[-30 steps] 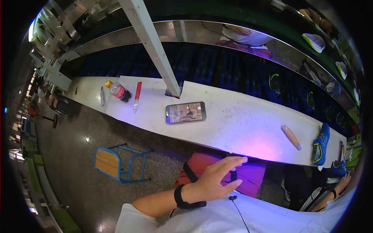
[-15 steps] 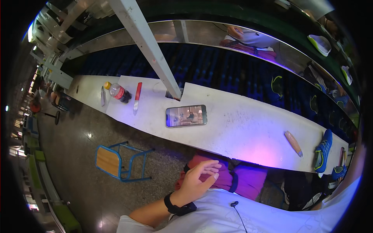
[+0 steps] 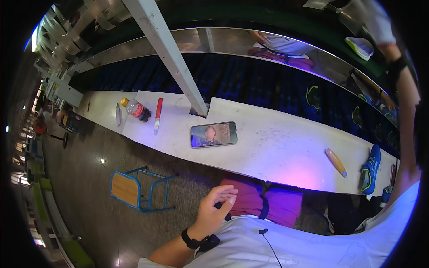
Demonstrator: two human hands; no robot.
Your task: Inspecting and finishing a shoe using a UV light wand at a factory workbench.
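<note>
My left hand [image 3: 213,211] hovers in front of my waist, holding nothing, with loosely bent fingers and the thumb apart. My right arm stretches up along the right side. At its end my right hand [image 3: 379,27], in a white glove, is smeared by motion over the dark green upper shelf, so its fingers and any load do not show. Nearest to it lies a white shoe piece [image 3: 360,48] with a yellow-green edge. On the white bench [image 3: 263,134] are a blue sports shoe [image 3: 371,169] and a wooden-handled tool [image 3: 335,162].
A phone [image 3: 214,135] playing video lies mid-bench. Left of it are a red-handled knife [image 3: 158,117], a dark drink bottle [image 3: 137,110] and a grey blade-like tool [image 3: 118,115]. A metal post [image 3: 174,58] rises through the bench. Dark shoes ride the roller conveyor [image 3: 259,80]. A stool [image 3: 125,188] stands left.
My right arm has swung up into view toward the upper shelf at the far right. The left hand has shifted slightly left and down. The phone's picture has changed.
</note>
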